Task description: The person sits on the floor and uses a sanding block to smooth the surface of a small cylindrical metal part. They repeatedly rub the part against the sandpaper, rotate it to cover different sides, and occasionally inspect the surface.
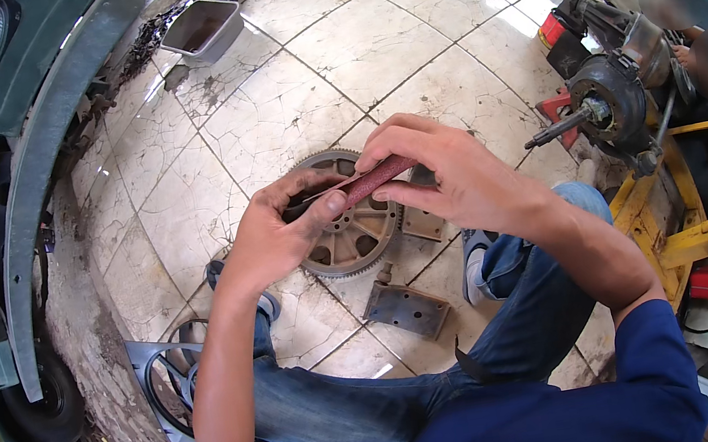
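A folded or rolled strip of dark red sandpaper [377, 181] is stretched between my hands. My left hand [295, 220] pinches its near left end, thumb on top. My right hand [445, 163] grips the far right end between thumb and fingers. Just below on the floor is a round metal flywheel [358, 237] with a toothed rim, spokes and holes; my hands cover its upper part. Whether the sandpaper touches it I cannot tell. A rusty metal block [421, 225] shows at the flywheel's right edge. Closer to me lies a drilled metal bracket [407, 309].
A grey plastic tub [203, 30] with dark residue stands far left on the tiles. Along the left runs a vehicle's metal bumper [47, 164]. At right, an axle assembly [613, 99] stands near a red stand and a yellow frame [666, 222]. Other people are at the right edge.
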Action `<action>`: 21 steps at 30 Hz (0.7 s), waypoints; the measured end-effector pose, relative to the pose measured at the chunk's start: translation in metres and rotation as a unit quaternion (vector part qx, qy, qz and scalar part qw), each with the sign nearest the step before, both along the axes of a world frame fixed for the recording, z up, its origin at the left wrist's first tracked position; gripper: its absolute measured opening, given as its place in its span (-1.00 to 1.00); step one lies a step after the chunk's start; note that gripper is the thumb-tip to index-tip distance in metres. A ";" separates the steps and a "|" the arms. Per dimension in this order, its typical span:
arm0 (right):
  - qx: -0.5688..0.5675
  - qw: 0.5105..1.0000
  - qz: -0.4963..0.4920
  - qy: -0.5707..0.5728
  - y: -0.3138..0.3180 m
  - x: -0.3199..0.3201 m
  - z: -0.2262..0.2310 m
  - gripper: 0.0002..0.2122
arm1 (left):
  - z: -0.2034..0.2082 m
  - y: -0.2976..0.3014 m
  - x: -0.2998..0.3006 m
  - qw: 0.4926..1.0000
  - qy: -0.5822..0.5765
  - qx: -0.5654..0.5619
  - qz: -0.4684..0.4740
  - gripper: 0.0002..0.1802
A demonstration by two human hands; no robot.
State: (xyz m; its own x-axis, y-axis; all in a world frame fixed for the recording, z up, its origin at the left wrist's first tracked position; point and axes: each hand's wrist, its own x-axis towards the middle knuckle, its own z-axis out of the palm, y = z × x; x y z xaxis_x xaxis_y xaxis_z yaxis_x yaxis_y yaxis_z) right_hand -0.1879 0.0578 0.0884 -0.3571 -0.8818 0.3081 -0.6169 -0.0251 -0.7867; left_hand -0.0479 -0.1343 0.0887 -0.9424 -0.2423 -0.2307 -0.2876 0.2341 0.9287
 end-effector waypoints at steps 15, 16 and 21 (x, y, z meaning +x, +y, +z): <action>0.151 0.968 -0.100 -0.175 -0.001 0.003 0.005 -0.68 | -0.017 0.010 0.000 0.993 0.038 0.100 0.057 -0.61; 0.178 0.962 -0.091 -0.188 -0.002 0.001 0.005 -0.70 | -0.015 0.011 0.001 0.993 0.018 0.100 0.063 -0.62; 0.055 0.987 -0.067 -0.134 -0.001 0.002 -0.008 -0.76 | -0.012 0.008 0.003 0.978 -0.082 0.163 0.101 -0.64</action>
State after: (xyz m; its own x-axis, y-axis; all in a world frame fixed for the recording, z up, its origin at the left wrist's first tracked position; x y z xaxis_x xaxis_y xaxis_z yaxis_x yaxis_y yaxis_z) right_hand -0.1856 0.0571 0.0804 -0.5282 -0.8441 0.0920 -0.3785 0.1371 -0.9154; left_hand -0.0447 -0.1263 0.0766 -0.8272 -0.3082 -0.4699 -0.4480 -0.1430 0.8825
